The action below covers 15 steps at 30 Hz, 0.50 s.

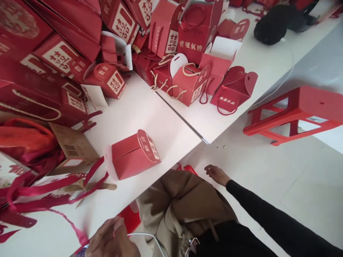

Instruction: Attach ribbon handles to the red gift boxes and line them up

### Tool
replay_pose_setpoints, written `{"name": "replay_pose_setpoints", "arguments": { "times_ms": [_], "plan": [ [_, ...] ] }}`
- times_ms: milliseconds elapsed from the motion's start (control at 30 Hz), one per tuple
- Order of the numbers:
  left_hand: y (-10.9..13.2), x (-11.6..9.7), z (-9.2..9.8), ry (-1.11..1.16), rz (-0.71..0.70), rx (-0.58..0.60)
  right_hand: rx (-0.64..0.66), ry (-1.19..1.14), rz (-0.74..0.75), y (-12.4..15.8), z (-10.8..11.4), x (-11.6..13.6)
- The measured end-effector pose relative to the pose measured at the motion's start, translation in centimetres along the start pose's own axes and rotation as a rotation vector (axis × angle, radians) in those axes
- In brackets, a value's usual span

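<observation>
My left hand (111, 237) is low at the near table edge, fingers closed in a pinch on a thin red ribbon (72, 225) that trails left across the white table (139, 110). My right hand (217, 174) reaches out past the table's edge above my lap, fingers loosely curled, nothing visible in it. A folded red gift box (134, 154) lies on its side on the table between the two hands, nearer the left.
Many red gift boxes and bags (187, 78) with rope handles crowd the far and left table. Red ribbons and a brown carton (73, 148) lie at left. A red plastic stool (297, 112) stands on the floor at right. A dark object (278, 23) rests far right.
</observation>
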State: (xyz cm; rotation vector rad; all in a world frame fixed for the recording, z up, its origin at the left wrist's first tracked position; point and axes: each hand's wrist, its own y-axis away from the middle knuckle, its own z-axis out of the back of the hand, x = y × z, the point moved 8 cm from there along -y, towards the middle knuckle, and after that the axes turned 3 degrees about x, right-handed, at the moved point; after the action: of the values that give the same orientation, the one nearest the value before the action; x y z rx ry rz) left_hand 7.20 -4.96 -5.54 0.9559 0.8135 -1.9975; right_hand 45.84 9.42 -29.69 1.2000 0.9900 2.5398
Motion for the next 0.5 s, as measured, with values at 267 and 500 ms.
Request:
{"name": "replay_pose_setpoints", "arguments": {
  "times_ms": [267, 500],
  "plan": [
    [-2.4, -2.9, -2.1, -0.123, -0.238, 0.029, 0.111, 0.136, -0.287, -3.0, -0.7, -6.6],
    [-4.7, -5.2, -6.3, -0.298, -0.737, 0.058, 0.178, 0.192, -0.218, -3.7, -5.3, -2.4]
  ]
}}
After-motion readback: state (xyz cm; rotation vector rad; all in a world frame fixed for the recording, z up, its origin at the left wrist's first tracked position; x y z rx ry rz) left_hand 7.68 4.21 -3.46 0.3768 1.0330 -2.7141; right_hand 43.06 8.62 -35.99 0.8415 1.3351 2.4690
